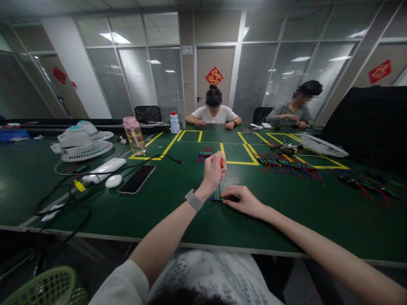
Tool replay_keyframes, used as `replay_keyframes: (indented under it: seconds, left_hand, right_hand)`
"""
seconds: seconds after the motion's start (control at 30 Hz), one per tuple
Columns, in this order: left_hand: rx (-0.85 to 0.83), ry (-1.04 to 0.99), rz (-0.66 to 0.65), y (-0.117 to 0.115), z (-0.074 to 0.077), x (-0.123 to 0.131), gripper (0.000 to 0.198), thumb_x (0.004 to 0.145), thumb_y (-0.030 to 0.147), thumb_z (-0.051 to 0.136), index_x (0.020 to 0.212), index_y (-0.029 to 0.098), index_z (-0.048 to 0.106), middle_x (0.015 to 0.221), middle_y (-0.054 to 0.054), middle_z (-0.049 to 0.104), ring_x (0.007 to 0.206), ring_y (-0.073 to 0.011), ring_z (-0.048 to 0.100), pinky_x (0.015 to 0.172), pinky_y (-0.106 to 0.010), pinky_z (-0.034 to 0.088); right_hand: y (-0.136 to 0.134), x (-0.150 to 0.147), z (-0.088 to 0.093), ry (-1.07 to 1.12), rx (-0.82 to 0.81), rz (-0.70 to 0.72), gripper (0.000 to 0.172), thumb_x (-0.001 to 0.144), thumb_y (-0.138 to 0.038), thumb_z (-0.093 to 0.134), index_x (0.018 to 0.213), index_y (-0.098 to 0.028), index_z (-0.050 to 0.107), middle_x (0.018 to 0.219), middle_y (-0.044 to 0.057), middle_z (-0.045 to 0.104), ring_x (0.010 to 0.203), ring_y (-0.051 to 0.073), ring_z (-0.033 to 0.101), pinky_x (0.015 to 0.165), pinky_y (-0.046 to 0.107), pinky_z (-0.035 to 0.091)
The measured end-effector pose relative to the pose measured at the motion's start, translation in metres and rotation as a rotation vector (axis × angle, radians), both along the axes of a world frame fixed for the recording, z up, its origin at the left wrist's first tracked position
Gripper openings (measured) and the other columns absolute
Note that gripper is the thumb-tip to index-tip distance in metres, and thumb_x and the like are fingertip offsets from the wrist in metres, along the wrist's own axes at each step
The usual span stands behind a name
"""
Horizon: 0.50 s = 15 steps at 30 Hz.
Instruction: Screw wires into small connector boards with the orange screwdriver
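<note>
My left hand (212, 173) is wrapped round the orange handle of a screwdriver (219, 189), which stands nearly upright with its shaft pointing down. The shaft's lower end meets a small green circuit board (216, 198) lying on the table; whether it sits in a screw is too small to tell. My right hand (246, 201) rests low on the table, its fingers closed on the board's right end. A dark piece shows under those fingers, its kind unclear. Just beyond my left hand lies a small bunch of boards with red and blue wires (206, 153).
More wired boards (286, 164) lie in a row at right, near hand tools (286, 149). On the left are a phone (137, 179), a white power strip (104, 170), black cables, fans (85, 146) and a bottle (135, 136). Two people sit across the green table (178, 224).
</note>
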State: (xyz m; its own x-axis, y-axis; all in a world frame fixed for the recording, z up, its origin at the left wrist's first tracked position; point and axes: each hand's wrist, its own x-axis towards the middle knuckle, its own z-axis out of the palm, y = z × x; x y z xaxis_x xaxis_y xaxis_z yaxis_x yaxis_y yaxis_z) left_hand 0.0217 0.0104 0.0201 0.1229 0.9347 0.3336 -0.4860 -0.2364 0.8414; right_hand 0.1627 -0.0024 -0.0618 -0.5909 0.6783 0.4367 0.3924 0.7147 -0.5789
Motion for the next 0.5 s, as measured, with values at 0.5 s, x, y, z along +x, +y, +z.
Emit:
replay_keyframes:
  seconds: [0.5]
  left_hand:
    - [0.044, 0.049, -0.022, 0.0033, -0.0039, -0.0002, 0.039, 0.084, 0.044, 0.047, 0.055, 0.019, 0.037, 0.037, 0.010, 0.028, 0.027, -0.0024, 0.020, 0.030, -0.013, 0.015]
  right_hand:
    - [-0.0007, -0.0004, 0.0019, 0.016, -0.020, 0.005, 0.013, 0.082, -0.021, 0.063, 0.091, -0.016, 0.071, 0.088, 0.007, 0.069, 0.080, 0.017, 0.065, 0.077, 0.031, 0.054]
